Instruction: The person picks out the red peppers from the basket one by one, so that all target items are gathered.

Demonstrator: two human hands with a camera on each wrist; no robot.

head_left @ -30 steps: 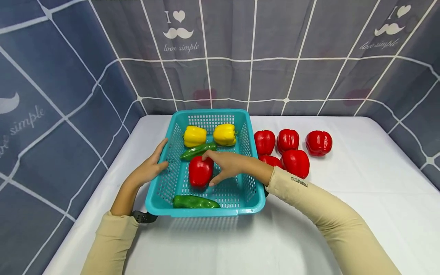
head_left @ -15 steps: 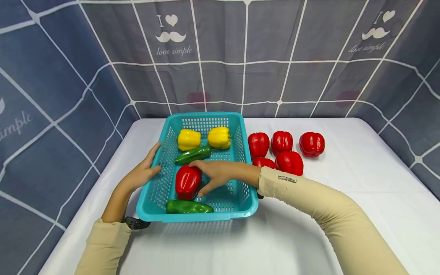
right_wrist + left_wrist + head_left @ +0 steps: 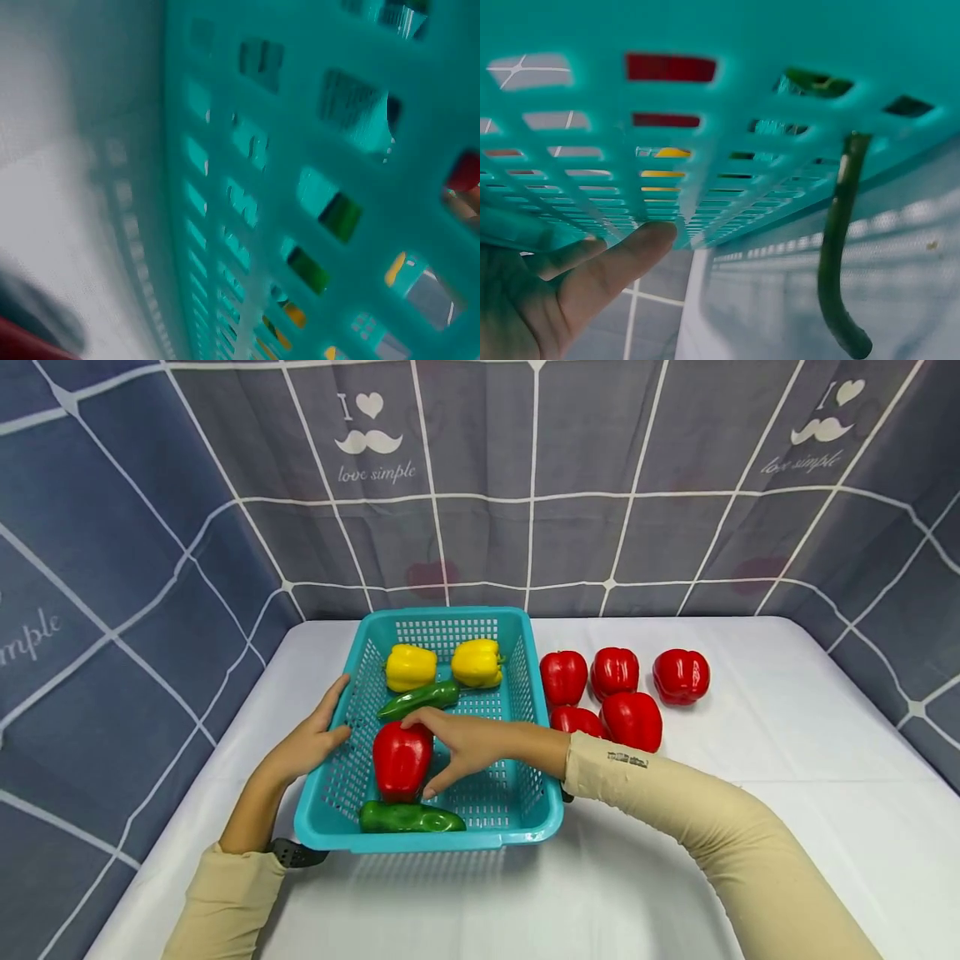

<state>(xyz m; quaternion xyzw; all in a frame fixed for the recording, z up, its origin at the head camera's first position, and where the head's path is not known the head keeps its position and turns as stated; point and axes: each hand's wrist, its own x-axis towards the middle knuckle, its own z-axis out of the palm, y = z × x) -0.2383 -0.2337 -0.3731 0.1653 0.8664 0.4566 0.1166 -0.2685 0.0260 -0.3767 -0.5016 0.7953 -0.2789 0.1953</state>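
Fingers and thumb of the right hand (image 3: 461, 745) curve over the glossy red bell pepper (image 3: 401, 760) inside the turquoise perforated plastic basket (image 3: 341, 777): the forefinger lies across its top and the thumb touches its lower right side. That pepper stands in the basket's near half, just behind a dark green pepper (image 3: 408, 817) lying along the front wall. Farther back lie a long green chilli pepper (image 3: 418, 698) and two yellow bell peppers (image 3: 409, 666) by the rear wall. Straight fingers of the left hand (image 3: 306, 745) press flat against the outside of the basket's left wall, thumb up near the rim. Five loose red bell peppers (image 3: 632, 720) sit on the white tablecloth (image 3: 787, 760) just right of the basket.

From the left wrist, the basket's wall (image 3: 720, 112) fills the view, with the left hand's fingers (image 3: 611, 266) extended on its mesh; red, yellow and green show through the slots.

From the right wrist, only the blurred basket wall (image 3: 300, 187) shows, with colours behind its holes; the hand itself cannot be seen there.
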